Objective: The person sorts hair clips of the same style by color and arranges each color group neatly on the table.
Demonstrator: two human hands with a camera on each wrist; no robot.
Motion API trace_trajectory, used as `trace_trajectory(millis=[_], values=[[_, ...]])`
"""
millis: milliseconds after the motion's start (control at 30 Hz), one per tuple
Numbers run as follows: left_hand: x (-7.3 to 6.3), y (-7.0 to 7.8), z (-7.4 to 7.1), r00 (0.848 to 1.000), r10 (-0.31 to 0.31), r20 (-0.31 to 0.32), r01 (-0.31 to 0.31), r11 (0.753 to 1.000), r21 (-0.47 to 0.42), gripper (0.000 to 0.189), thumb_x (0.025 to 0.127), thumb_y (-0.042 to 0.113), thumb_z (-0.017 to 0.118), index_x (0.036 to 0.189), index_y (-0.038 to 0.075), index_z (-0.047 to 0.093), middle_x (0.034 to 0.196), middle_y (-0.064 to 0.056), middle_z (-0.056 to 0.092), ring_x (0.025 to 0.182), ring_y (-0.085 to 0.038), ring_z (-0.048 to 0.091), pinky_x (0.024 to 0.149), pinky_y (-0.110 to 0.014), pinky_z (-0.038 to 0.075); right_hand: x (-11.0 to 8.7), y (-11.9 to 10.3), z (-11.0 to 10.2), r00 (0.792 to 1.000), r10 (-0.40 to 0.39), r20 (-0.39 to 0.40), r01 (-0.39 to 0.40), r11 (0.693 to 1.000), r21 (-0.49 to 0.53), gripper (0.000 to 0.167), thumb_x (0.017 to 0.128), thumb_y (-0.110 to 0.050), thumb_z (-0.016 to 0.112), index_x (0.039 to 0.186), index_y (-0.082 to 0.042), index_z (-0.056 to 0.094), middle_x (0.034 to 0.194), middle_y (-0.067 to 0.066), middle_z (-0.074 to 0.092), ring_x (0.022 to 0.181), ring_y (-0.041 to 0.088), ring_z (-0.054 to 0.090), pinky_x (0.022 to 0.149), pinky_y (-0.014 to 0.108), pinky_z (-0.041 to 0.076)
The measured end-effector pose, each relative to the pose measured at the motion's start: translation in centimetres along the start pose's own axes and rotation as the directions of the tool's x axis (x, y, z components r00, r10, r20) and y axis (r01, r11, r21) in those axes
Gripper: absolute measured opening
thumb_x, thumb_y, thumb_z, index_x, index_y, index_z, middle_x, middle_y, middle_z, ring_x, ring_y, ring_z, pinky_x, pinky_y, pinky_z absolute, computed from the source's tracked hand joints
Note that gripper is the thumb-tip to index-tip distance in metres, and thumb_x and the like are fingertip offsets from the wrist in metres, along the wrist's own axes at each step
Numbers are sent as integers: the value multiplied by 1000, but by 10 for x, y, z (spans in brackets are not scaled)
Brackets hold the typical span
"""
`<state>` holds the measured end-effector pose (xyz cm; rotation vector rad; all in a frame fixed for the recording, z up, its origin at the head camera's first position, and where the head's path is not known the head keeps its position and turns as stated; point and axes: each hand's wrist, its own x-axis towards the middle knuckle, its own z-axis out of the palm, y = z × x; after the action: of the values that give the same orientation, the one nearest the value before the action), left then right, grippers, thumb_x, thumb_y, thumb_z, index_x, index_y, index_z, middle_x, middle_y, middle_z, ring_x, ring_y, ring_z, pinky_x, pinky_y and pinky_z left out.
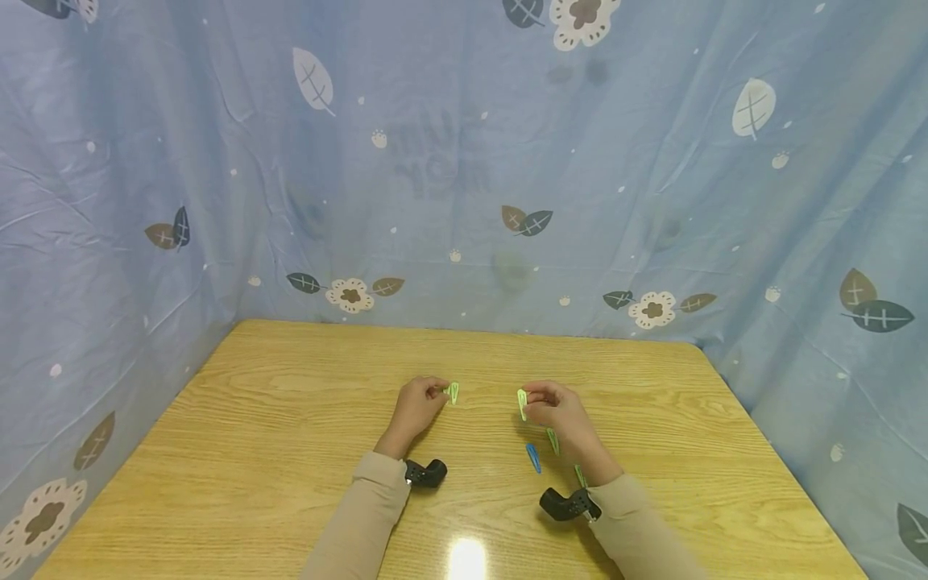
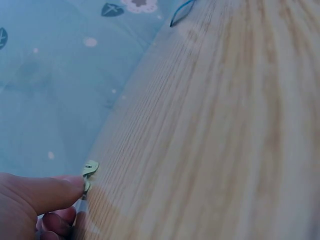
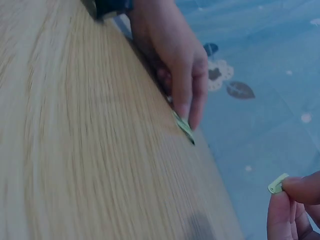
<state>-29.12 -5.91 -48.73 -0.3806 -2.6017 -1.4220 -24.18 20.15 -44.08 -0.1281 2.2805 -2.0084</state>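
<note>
Left side: left hand [image 1: 416, 408] is at mid-counter [image 1: 290, 419], narrow, thumb and fingers pinching by a pale green hair clip [image 1: 454, 393]. Left wrist view shows two green bits at the thumb tip; can't tell if that's one clip or two overlapping. Black wrist camera [image 1: 426, 474] sits just below, by the sleeve [image 1: 362, 515]. Going right, a gap of bare wood, then a second pale green clip [image 1: 522, 404], pinched in the right hand [image 1: 568, 419]; fingers narrow on it, and the right wrist view shows it sticking out past the thumb. Blue clip [image 1: 533, 457] lies on the wood just below that hand. Near it, a third green clip [image 1: 553, 441] lies beside the right wrist, and a fourth green clip [image 1: 581, 475] is partly hidden by the forearm. Other black wrist camera [image 1: 569, 505] is close to that last one. Risks: clips are small and thin, held only by fingertips, so a loose pinch could drop or twist one. Left fingers could nudge the clip at their tips out of place, especially if two overlap there. Right forearm or its camera, dragged low, could sweep the loose green clips or the blue one aside.
</note>
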Motion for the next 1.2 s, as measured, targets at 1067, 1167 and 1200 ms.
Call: trace_trajectory(millis=[1067, 1167, 1200], values=[[4, -2, -4, 1000, 6, -1, -6, 1000, 10, 19, 87, 5, 69, 105, 1, 71, 79, -3, 58, 68, -14, 48, 60, -27, 43, 57, 6, 85, 996, 80, -49, -82, 995, -55, 29, 84, 7, 64, 112, 7, 61, 88, 10, 55, 75, 18, 58, 72, 31, 54], [5, -3, -3, 1000, 5, 1, -5, 1000, 10, 19, 86, 5, 69, 105, 1, 72, 79, -3, 59, 68, -14, 49, 60, -28, 43, 63, 8, 88, 994, 88, -66, -92, 993, -68, 29, 83, 8, 64, 111, 7, 61, 89, 12, 56, 74, 18, 58, 72, 31, 54], [5, -2, -3, 1000, 0, 3, 0, 1000, 8, 19, 86, 5, 69, 105, 1, 72, 78, -3, 59, 68, -14, 49, 60, -28, 43, 64, 8, 88, 993, 90, -70, -95, 993, -74, 28, 83, 9, 64, 111, 7, 61, 90, 12, 56, 74, 18, 58, 72, 31, 54]])
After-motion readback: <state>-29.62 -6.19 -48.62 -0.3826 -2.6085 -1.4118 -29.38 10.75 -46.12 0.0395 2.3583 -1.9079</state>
